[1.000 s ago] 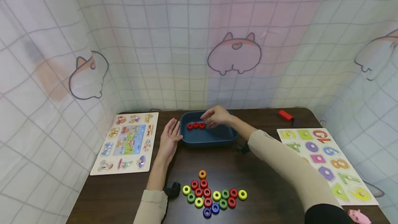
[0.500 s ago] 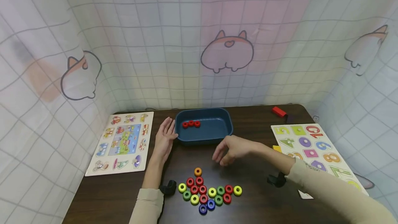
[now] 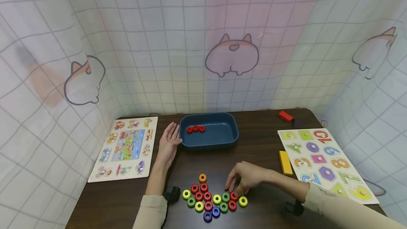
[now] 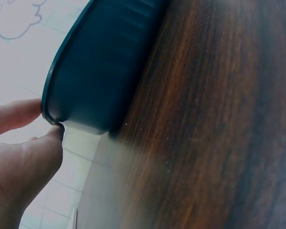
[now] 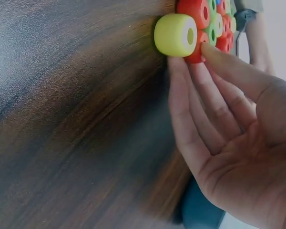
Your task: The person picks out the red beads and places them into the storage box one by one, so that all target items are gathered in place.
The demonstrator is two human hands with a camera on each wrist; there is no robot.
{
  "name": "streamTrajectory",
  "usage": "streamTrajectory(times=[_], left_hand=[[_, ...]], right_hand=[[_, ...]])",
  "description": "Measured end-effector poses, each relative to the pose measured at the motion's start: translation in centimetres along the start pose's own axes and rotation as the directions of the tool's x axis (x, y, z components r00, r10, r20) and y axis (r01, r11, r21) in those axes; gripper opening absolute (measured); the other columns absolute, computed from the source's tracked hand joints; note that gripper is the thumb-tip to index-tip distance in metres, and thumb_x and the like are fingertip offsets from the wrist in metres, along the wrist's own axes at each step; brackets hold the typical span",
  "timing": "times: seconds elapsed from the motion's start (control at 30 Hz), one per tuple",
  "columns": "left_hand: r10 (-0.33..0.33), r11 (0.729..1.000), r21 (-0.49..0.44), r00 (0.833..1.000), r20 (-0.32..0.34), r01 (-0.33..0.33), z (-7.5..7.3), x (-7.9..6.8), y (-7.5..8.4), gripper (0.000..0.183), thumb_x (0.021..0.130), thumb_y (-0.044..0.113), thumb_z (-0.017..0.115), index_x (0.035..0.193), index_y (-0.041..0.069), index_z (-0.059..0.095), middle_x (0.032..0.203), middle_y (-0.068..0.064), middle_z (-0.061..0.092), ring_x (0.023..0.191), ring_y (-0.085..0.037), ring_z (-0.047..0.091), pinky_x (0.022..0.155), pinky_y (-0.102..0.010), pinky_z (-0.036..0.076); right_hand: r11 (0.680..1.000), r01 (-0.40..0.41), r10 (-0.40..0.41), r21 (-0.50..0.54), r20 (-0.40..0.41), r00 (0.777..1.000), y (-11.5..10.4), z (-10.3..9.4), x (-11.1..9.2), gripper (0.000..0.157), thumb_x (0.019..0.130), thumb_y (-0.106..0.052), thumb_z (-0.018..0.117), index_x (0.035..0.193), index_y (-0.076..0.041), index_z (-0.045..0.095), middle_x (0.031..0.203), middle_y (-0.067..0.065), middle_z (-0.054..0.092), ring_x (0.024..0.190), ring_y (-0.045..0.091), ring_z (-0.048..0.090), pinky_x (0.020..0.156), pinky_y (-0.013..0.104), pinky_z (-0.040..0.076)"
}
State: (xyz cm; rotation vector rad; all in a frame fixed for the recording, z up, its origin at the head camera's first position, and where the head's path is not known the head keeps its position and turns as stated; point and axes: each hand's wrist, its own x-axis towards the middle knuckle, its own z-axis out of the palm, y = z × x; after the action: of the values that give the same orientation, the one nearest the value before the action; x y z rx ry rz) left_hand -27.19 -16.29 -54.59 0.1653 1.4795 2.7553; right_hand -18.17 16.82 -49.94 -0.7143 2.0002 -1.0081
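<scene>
My left hand [image 3: 167, 147] rests against the left end of a dark blue plastic tub [image 3: 222, 134]. Its fingers lie fairly straight along the outside, with the thumb at the near corner. In the left wrist view, the thumb and a finger touch the tub's rim [image 4: 48, 86]. Down at the cluster of coloured ring beads, my right hand [image 3: 246, 176] pinches a red ring bead [image 3: 233, 196] between thumb and fingers. The right wrist view shows the thumb on that red bead [image 5: 194, 56], right behind a yellow bead [image 5: 174, 36].
Three red beads [image 3: 195, 128] lie inside the tub. Other beads, such as an orange one [image 3: 202, 177] and a blue one [image 3: 207, 216], lie nearby. A picture puzzle board [image 3: 147, 172] is at left, a number board [image 3: 344, 151], yellow block [image 3: 285, 163] and red block [image 3: 285, 116] at right.
My right hand has left the space over the tub and come down toward me to the bead cluster, where it takes hold of a red bead. The left hand keeps its place beside the tub.
</scene>
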Motion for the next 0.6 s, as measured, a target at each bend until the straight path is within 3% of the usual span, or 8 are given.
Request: streamTrajectory(times=[0.17, 0.33, 0.47, 0.6], left_hand=[[0.000, 1.000, 0.021, 1.000, -0.016, 0.001, -0.1, -0.2, 0.2, 0.080, 0.085, -0.025, 0.047, 0.154, 0.008, 0.024, 0.160, -0.009, 0.019, 0.147, -0.021, 0.024, 0.116, -0.033, 0.028], [-0.001, 1.000, 0.022, 1.000, -0.005, 0.001, 0.1, -0.2, 0.2, 0.080, 0.085, -0.025, 0.046, 0.154, 0.009, 0.023, 0.161, -0.010, 0.017, 0.148, -0.022, 0.023, 0.118, -0.036, 0.025], [-0.003, 1.000, 0.020, 1.000, -0.004, 0.003, 0.3, -0.1, 0.2, 0.080, 0.085, -0.026, 0.046, 0.154, 0.008, 0.022, 0.160, -0.009, 0.019, 0.148, -0.022, 0.022, 0.119, -0.039, 0.021], [-0.004, 1.000, 0.026, 1.000, -0.007, 0.004, 0.4, -0.1, 0.2, 0.080, 0.085, -0.026, 0.045, 0.154, 0.007, 0.021, 0.160, -0.009, 0.019, 0.148, -0.022, 0.023, 0.119, -0.039, 0.021]], right_hand=[[0.992, -0.013, 0.008, 0.129, 0.040, 0.999, 0.1, 0.3, 0.4, 0.029, 0.076, 0.008, 0.073, 0.101, -0.006, 0.076, 0.093, 0.015, 0.074, 0.070, 0.036, 0.071, 0.062, 0.052, 0.060], [0.991, -0.028, 0.024, 0.132, 0.034, 0.999, -0.7, -0.4, 0.5, 0.030, 0.075, 0.010, 0.070, 0.101, -0.005, 0.075, 0.094, 0.016, 0.073, 0.070, 0.039, 0.071, 0.063, 0.057, 0.058], [0.996, 0.004, -0.003, 0.084, -0.020, 1.000, -2.3, -2.5, 0.9, 0.028, 0.078, 0.007, 0.070, 0.103, -0.006, 0.075, 0.094, 0.012, 0.074, 0.070, 0.036, 0.071, 0.063, 0.053, 0.060], [0.996, 0.046, -0.040, 0.072, -0.081, 0.996, -4.3, -5.7, 1.7, 0.025, 0.082, 0.003, 0.071, 0.105, -0.007, 0.075, 0.097, 0.011, 0.074, 0.074, 0.036, 0.072, 0.066, 0.052, 0.060]])
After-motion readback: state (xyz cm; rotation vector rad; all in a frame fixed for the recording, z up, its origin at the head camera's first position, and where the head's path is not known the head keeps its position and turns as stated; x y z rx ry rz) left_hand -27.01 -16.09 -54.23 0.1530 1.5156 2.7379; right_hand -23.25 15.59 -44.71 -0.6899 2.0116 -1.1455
